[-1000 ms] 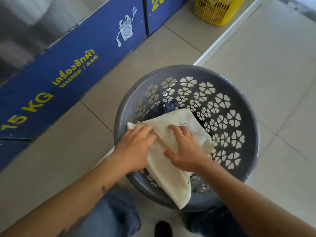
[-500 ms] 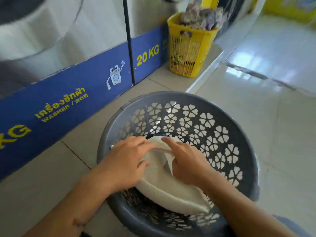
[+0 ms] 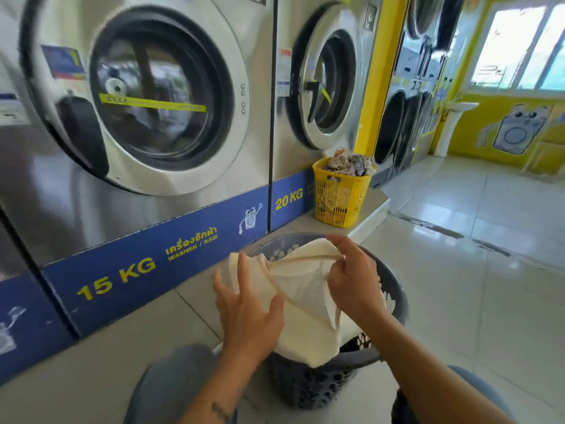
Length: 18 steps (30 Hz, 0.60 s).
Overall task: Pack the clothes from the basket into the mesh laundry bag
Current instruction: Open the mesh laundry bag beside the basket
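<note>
Two large steel front-loading washers fill the upper left: the 15 KG washer with its round glass door closed, and beside it the 20 KG washer, both standing on a blue base strip with yellow lettering. The pale tiled floor spreads out to the right toward a yellow wall. In front of the person stands the grey basket, round with flower-shaped cutouts, on the floor between the person's knees. Draped over its opening and spilling over the near rim lies the cream mesh laundry bag, covering most of what is inside the basket. Farther back, a yellow basket heaped with patterned clothes sits on the raised step just beside the 20 KG washer. The left hand presses on the bag's left side, fingers spread and thumb against the cloth. The right hand is clenched on the bag's corded edge, pinching it and pulling it taut.
</note>
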{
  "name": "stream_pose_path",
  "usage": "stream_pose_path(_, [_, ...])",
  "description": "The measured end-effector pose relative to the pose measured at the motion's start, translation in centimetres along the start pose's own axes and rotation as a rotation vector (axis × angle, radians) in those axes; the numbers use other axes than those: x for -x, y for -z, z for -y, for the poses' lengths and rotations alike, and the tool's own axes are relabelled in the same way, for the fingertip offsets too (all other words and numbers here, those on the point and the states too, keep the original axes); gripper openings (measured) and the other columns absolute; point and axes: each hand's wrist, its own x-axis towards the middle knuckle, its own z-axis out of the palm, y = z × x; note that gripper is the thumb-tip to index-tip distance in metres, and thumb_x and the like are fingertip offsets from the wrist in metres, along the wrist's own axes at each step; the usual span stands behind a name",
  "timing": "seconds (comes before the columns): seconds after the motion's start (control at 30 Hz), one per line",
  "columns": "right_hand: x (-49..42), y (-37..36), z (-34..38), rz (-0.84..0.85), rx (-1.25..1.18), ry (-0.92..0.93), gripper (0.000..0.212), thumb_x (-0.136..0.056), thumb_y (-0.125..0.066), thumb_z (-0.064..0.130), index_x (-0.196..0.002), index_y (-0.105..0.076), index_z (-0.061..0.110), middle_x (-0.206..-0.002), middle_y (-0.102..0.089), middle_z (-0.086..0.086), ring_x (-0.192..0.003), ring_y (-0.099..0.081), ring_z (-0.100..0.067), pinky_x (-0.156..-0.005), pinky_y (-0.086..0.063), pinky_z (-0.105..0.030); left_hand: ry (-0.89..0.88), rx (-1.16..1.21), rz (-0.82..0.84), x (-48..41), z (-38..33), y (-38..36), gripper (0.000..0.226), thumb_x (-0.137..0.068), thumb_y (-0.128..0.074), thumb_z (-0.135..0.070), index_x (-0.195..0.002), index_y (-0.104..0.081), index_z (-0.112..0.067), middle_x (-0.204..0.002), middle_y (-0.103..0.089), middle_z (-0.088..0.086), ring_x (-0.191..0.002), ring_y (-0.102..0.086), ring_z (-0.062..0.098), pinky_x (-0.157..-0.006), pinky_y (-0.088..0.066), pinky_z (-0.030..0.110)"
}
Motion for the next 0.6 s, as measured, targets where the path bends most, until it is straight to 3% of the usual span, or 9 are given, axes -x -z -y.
stream_pose_path(0.1, [1.8, 0.9, 1.5, -0.045, -0.166, -0.032, 0.058, -0.084, -0.04, -0.005, -0.126, -0.064, 0.029, -0.113, -0.07, 0.001, -0.094, -0.067, -0.02, -0.082, -0.058, -0.041, 0.1, 0.286, 0.019, 2.1, -0.7, 0.7, 0.099, -0.079, -0.067, -0.023, -0.146, 0.0, -0.052, -0.152, -0.018, 0.007, -0.129, -0.039, 0.031, -0.106, -0.038, 0.044])
stream_pose_path(0.2, [4.0, 1.1, 2.4, -0.04, -0.241, -0.033, 0.056, -0.087, -0.041, -0.006, -0.124, -0.063, 0.03, -0.105, -0.067, 0.006, -0.076, -0.066, -0.013, -0.064, -0.058, -0.032, -0.046, 0.313, -0.093, 3.4, -1.0, 2.5, 0.096, -0.076, -0.056, -0.002, -0.149, -0.01, -0.046, -0.149, -0.04, -0.005, -0.13, -0.043, 0.02, -0.104, -0.04, 0.035])
stream_pose_path(0.27, [5.2, 0.7, 2.9, 0.03, -0.233, -0.023, 0.055, -0.088, -0.044, -0.006, -0.126, -0.061, 0.03, -0.101, -0.062, 0.011, -0.074, -0.065, -0.009, -0.058, -0.054, -0.024, -0.142, 0.301, -0.164, 3.5, -1.1, 5.0, 0.091, -0.077, -0.05, 0.004, -0.148, -0.021, -0.046, -0.148, -0.042, -0.013, -0.131, -0.042, 0.011, -0.106, -0.038, 0.032])
stream_pose_path(0.4, [6.3, -1.6, 4.7, 0.33, -0.198, 0.039, 0.057, -0.09, -0.049, -0.002, -0.134, -0.055, 0.034, -0.106, -0.06, 0.009, -0.077, -0.07, -0.016, -0.064, -0.063, -0.043, -0.322, 0.139, -0.33, 2.1, -1.2, 12.4, 0.07, -0.079, -0.043, 0.003, -0.137, -0.05, -0.036, -0.135, -0.054, -0.009, -0.124, -0.048, 0.01, -0.107, -0.037, 0.03])
stream_pose_path(0.47, [6.8, -3.3, 5.9, 0.433, -0.183, 0.081, 0.058, -0.091, -0.049, -0.001, -0.136, -0.053, 0.036, -0.106, -0.057, 0.014, -0.078, -0.069, -0.017, -0.062, -0.062, -0.042, -0.374, 0.018, -0.379, 1.6, -1.2, 15.6, 0.062, -0.078, -0.042, 0.002, -0.128, -0.061, -0.029, -0.124, -0.057, -0.005, -0.113, -0.053, 0.013, -0.099, -0.039, 0.02])
stream_pose_path(0.53, [7.7, -5.1, 7.0, 0.531, -0.206, 0.099, 0.06, -0.092, -0.047, -0.001, -0.138, -0.051, 0.038, -0.106, -0.055, 0.015, -0.073, -0.071, -0.019, -0.058, -0.062, -0.039, -0.37, -0.065, -0.377, 1.6, -0.8, 18.0, 0.061, -0.079, -0.042, 0.008, -0.125, -0.065, -0.025, -0.121, -0.051, -0.008, -0.109, -0.05, 0.007, -0.09, -0.031, 0.002])
stream_pose_path(0.6, [8.6, -6.9, 7.4, 0.625, -0.211, 0.103, 0.061, -0.092, -0.045, -0.002, -0.14, -0.051, 0.035, -0.104, -0.054, 0.013, -0.065, -0.071, -0.021, -0.056, -0.062, -0.039, -0.336, -0.165, -0.346, 1.6, 0.1, 19.2, 0.063, -0.078, -0.041, 0.011, -0.126, -0.064, -0.023, -0.124, -0.047, -0.01, -0.112, -0.046, 0.005, -0.089, -0.027, -0.002])
